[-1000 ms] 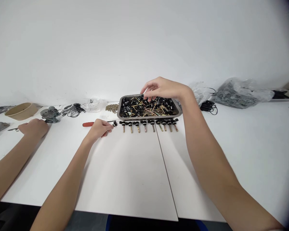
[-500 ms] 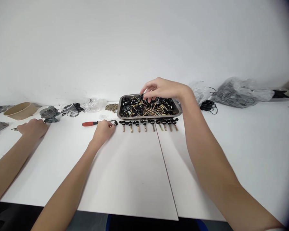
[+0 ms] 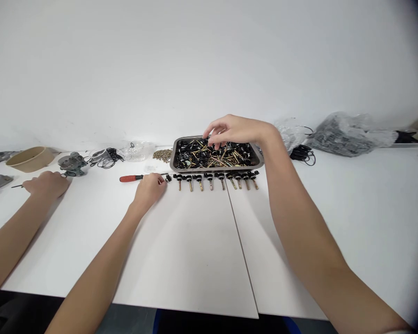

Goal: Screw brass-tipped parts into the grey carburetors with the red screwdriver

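My left hand (image 3: 150, 189) rests on the white table, fingers pinched at a small black-headed part (image 3: 168, 178) whose stem is mostly hidden by the fingertips. To the right of it runs a row of similar parts (image 3: 210, 180), black heads toward the tray and brass-coloured stems toward me. Over a metal tray (image 3: 216, 170), heaped with more of these parts, hangs my right hand (image 3: 226, 131). Its fingers are bent and apart, and nothing held shows between them. Behind my left hand lies a red-handled screwdriver (image 3: 127, 178).
At left, another person's hand (image 3: 48, 184) holds a thin tool beside a grey metal carburetor (image 3: 72, 164). Along the wall stand a beige bowl (image 3: 30, 160), black cords (image 3: 111, 157), a pile of small brass pieces (image 3: 162, 155) and a plastic bag of dark parts (image 3: 348, 134).
My two hands have barely moved. More of the thin tool shows at the other person's hand. The whole view has shifted slightly.
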Demonstrator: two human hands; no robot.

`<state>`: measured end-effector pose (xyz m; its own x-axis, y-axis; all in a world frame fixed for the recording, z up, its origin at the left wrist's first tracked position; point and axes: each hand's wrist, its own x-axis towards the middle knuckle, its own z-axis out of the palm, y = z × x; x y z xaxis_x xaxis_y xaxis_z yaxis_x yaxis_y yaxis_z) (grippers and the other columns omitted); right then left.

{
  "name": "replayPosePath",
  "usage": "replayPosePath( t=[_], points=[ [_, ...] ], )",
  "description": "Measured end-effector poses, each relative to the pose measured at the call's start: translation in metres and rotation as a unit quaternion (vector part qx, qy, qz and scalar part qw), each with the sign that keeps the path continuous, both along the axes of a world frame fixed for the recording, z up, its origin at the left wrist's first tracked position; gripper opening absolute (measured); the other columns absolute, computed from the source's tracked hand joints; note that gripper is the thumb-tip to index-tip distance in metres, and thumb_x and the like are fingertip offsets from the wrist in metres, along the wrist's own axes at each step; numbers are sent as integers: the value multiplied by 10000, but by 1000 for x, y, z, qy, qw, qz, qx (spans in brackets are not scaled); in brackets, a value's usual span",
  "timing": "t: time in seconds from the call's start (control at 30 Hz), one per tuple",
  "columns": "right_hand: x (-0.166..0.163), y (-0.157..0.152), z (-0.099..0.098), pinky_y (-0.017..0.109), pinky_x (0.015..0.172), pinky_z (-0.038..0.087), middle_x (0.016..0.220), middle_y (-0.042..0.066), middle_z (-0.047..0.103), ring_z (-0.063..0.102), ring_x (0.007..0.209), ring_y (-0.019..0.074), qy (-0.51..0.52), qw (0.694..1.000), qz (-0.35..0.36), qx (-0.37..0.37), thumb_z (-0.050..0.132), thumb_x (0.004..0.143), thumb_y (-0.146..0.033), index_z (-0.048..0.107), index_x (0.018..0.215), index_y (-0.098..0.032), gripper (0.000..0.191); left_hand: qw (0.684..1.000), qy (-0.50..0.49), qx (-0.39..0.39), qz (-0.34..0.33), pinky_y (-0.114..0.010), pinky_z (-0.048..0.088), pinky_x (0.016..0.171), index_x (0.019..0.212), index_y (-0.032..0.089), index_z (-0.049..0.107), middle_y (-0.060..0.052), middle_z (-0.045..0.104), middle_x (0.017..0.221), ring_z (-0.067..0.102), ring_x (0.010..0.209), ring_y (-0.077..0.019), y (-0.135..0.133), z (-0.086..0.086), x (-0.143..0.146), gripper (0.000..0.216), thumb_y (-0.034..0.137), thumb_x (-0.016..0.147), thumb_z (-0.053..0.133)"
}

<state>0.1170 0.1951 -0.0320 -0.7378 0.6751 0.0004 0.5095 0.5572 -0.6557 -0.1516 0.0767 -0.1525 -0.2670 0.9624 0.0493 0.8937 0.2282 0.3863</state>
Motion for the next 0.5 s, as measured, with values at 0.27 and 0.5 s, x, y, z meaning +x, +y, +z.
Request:
replayPosePath(
  t=[0.27,0.5],
  points=[
    [0,-1,1,392,819,511,939,52,696,657,908,245,-12,1000,-7,-3,687,749,-434,674,1091,-225,401,998,-57,8,-22,-265,346,554,650,155,684,-60,650,638,494,573,-150,1,-1,-3,175,233,733,552],
    [-1,-1,0,391,811,515,948,53,697,664,891,241,-16,1000,-1,-3,682,754,-419,668,1101,-226,398,992,-119,36,-15,-251,373,549,721,154,698,-52,656,683,507,592,-140,6,-10,-5,164,301,713,625]
  ],
)
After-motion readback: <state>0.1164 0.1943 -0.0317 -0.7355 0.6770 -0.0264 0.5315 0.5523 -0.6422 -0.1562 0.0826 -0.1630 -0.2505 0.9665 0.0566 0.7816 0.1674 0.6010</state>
